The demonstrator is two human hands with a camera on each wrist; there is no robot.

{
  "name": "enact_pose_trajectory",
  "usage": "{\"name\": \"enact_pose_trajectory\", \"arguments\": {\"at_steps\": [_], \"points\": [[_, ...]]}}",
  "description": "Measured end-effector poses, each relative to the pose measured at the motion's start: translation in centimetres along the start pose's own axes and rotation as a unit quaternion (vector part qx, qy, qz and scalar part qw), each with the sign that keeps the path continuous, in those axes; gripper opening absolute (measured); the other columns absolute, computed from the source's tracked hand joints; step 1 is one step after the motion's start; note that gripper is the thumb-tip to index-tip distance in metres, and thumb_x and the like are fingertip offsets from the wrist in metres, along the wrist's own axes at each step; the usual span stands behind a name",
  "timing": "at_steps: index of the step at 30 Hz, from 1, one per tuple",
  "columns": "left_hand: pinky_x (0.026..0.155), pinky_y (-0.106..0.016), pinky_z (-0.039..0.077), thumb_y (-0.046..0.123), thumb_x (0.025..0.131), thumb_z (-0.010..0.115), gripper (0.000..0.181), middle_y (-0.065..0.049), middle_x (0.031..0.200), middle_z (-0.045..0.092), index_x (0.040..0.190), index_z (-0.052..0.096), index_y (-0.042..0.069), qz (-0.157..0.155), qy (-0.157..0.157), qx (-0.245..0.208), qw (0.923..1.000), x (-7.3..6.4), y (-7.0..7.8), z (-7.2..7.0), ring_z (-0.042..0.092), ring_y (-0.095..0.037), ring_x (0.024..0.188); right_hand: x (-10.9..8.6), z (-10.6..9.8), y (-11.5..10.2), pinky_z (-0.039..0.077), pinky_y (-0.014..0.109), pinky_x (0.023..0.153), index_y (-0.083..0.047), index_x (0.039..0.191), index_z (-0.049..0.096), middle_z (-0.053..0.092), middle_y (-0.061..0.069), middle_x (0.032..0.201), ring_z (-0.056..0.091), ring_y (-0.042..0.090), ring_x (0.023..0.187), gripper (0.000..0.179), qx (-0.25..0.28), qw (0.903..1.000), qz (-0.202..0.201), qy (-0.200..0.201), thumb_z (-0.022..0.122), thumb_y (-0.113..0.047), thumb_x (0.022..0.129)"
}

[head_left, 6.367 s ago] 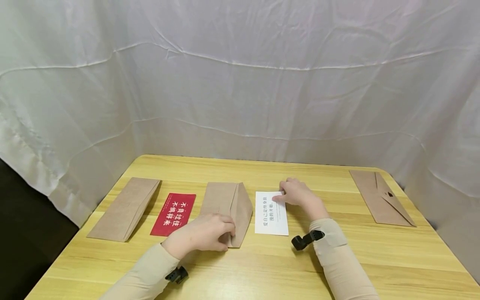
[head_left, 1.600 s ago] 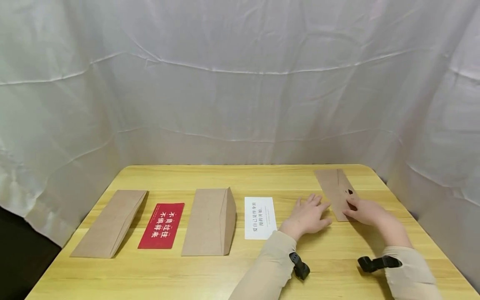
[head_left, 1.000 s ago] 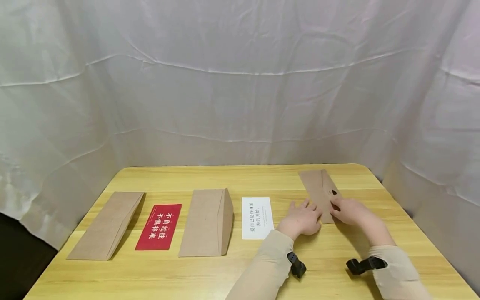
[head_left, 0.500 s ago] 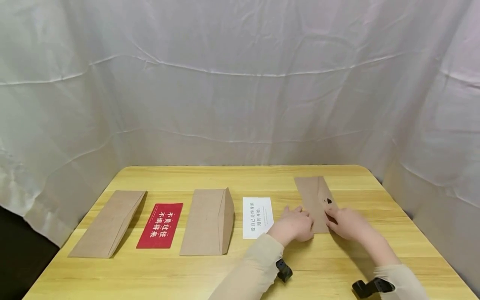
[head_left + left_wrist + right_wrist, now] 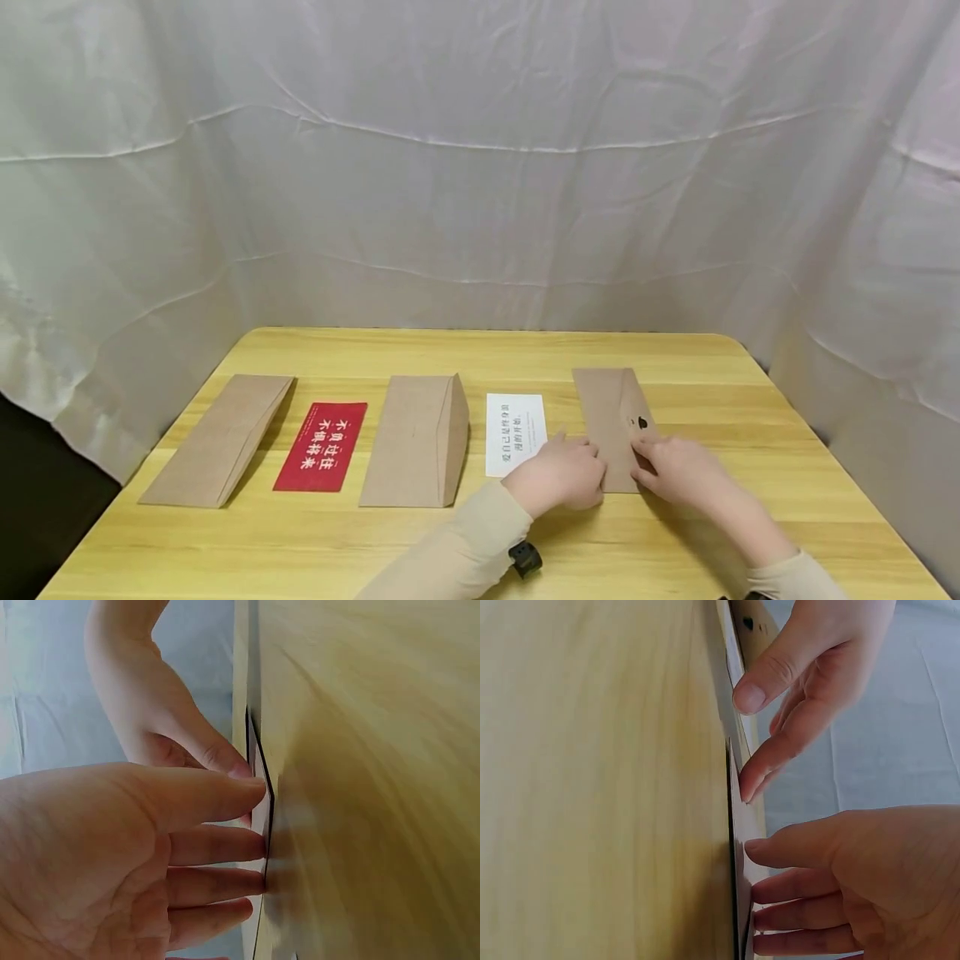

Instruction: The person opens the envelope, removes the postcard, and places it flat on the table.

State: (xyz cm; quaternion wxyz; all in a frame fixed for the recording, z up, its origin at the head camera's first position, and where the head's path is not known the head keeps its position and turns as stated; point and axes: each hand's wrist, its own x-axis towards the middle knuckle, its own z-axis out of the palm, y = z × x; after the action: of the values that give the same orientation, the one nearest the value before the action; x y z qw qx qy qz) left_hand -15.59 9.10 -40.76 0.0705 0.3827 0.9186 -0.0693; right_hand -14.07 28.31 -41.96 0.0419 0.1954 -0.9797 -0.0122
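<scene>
A brown paper envelope (image 5: 602,404) lies flat on the table, its flap side up with a small dark mark on the flap. My left hand (image 5: 561,477) touches its near left edge; in the left wrist view the thumb and fingers are fairly straight, their tips at the edge. On the opposite side my right hand (image 5: 684,468) rests its thumb and fingertips on the flap near the right edge. The right wrist view shows those fingers (image 5: 802,913) nearly straight, apart from the thumb. The left hand overlaps a corner of a white printed card (image 5: 510,429).
A second brown envelope (image 5: 405,442) with its flap raised lies left of the white card. Further left are a red printed card (image 5: 321,447) and a third envelope (image 5: 213,442). A pale curtain (image 5: 480,208) surrounds the wooden table (image 5: 697,383).
The marked envelope has slid from the far right to beside the white card and turned straighter, both hands moving left with it. Earlier, my left hand was on the middle envelope and the right on the white card.
</scene>
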Motion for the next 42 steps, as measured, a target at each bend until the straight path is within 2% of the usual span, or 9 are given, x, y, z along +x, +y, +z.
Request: {"name": "enact_pose_trajectory", "arguments": {"at_steps": [4, 8, 12, 16, 20, 31, 35, 39, 42], "points": [[0.114, -0.037, 0.037, 0.047, 0.093, 0.056, 0.038, 0.013, 0.139, 0.055, 0.127, 0.062, 0.031, 0.017, 0.011, 0.014, 0.9997, -1.0, -0.5, 0.6, 0.046, -0.006, 0.135, -0.3, -0.3, -1.0, 0.055, 0.045, 0.066, -0.011, 0.096, 0.068, 0.071, 0.006, 0.099, 0.069, 0.029, 0.079, 0.023, 0.001, 1.0000, -0.001, -0.004, 0.073, -0.030, 0.084], [0.114, -0.037, 0.038, 0.045, 0.095, 0.054, 0.039, 0.011, 0.141, 0.054, 0.130, 0.060, 0.029, 0.024, 0.015, 0.022, 0.9993, -1.9, -0.7, 0.7, 0.046, -0.007, 0.135, -0.4, -0.4, -2.0, 0.052, 0.040, 0.056, -0.015, 0.085, 0.060, 0.066, 0.000, 0.084, 0.065, 0.023, 0.067, 0.020, -0.007, 1.0000, -0.006, 0.001, 0.073, -0.031, 0.084], [0.115, -0.038, 0.037, 0.045, 0.095, 0.054, 0.042, 0.010, 0.144, 0.052, 0.133, 0.058, 0.027, 0.025, 0.016, 0.028, 0.9992, -2.7, -0.9, 0.7, 0.044, -0.008, 0.137, -0.6, -0.4, -2.8, 0.045, 0.033, 0.049, -0.017, 0.078, 0.054, 0.051, -0.006, 0.070, 0.057, 0.017, 0.057, 0.024, -0.026, 0.9995, -0.017, 0.013, 0.074, -0.030, 0.082], [0.116, -0.038, 0.035, 0.046, 0.096, 0.053, 0.044, 0.009, 0.146, 0.050, 0.135, 0.056, 0.026, 0.027, 0.016, 0.032, 0.9990, -3.4, -1.1, 0.8, 0.043, -0.010, 0.139, -0.8, -0.5, -3.4, 0.044, 0.032, 0.047, -0.016, 0.079, 0.055, 0.046, -0.006, 0.067, 0.055, 0.016, 0.055, 0.025, -0.034, 0.9991, -0.022, 0.015, 0.074, -0.031, 0.082], [0.117, -0.039, 0.034, 0.047, 0.096, 0.052, 0.047, 0.007, 0.148, 0.048, 0.137, 0.055, 0.025, 0.030, 0.012, 0.034, 0.9989, -3.7, -1.1, 0.9, 0.041, -0.011, 0.141, -1.0, -0.6, -3.9, 0.047, 0.034, 0.049, -0.013, 0.087, 0.062, 0.049, -0.004, 0.068, 0.057, 0.017, 0.058, 0.023, -0.038, 0.9991, -0.015, 0.007, 0.073, -0.033, 0.083], [0.116, -0.039, 0.035, 0.049, 0.094, 0.055, 0.049, 0.005, 0.147, 0.050, 0.135, 0.057, 0.023, 0.031, 0.014, 0.039, 0.9986, -3.8, -1.0, 0.8, 0.042, -0.012, 0.141, -1.0, 0.0, -3.3, 0.053, 0.038, 0.058, -0.011, 0.096, 0.065, 0.062, 0.000, 0.087, 0.064, 0.022, 0.071, 0.026, -0.040, 0.9980, -0.034, 0.035, 0.074, -0.032, 0.083], [0.116, -0.040, 0.035, 0.049, 0.094, 0.055, 0.050, 0.004, 0.148, 0.049, 0.137, 0.056, 0.023, 0.029, 0.012, 0.036, 0.9988, -3.8, -1.0, 0.8, 0.042, -0.013, 0.141, -1.0, -0.5, -3.5, 0.057, 0.042, 0.069, -0.008, 0.105, 0.067, 0.069, 0.005, 0.102, 0.069, 0.026, 0.082, 0.031, -0.013, 0.9991, -0.036, 0.015, 0.073, -0.030, 0.083], [0.117, -0.040, 0.034, 0.050, 0.093, 0.056, 0.054, 0.005, 0.151, 0.046, 0.140, 0.053, 0.022, 0.029, 0.008, 0.030, 0.9991, -3.6, -1.0, 0.8, 0.039, -0.012, 0.142, -1.0, -0.7, -3.3, 0.057, 0.046, 0.082, -0.003, 0.117, 0.067, 0.068, 0.014, 0.119, 0.069, 0.033, 0.099, 0.043, 0.004, 0.9995, -0.030, -0.015, 0.072, -0.032, 0.086], [0.117, -0.040, 0.034, 0.051, 0.093, 0.056, 0.058, 0.004, 0.153, 0.042, 0.143, 0.048, 0.021, 0.033, 0.004, 0.017, 0.9993, -3.4, -1.1, 0.9, 0.037, -0.012, 0.143, -0.8, -0.7, -3.0, 0.057, 0.047, 0.083, -0.002, 0.118, 0.067, 0.067, 0.015, 0.121, 0.069, 0.034, 0.101, 0.045, 0.010, 0.9992, -0.033, -0.022, 0.071, -0.032, 0.086]]}}
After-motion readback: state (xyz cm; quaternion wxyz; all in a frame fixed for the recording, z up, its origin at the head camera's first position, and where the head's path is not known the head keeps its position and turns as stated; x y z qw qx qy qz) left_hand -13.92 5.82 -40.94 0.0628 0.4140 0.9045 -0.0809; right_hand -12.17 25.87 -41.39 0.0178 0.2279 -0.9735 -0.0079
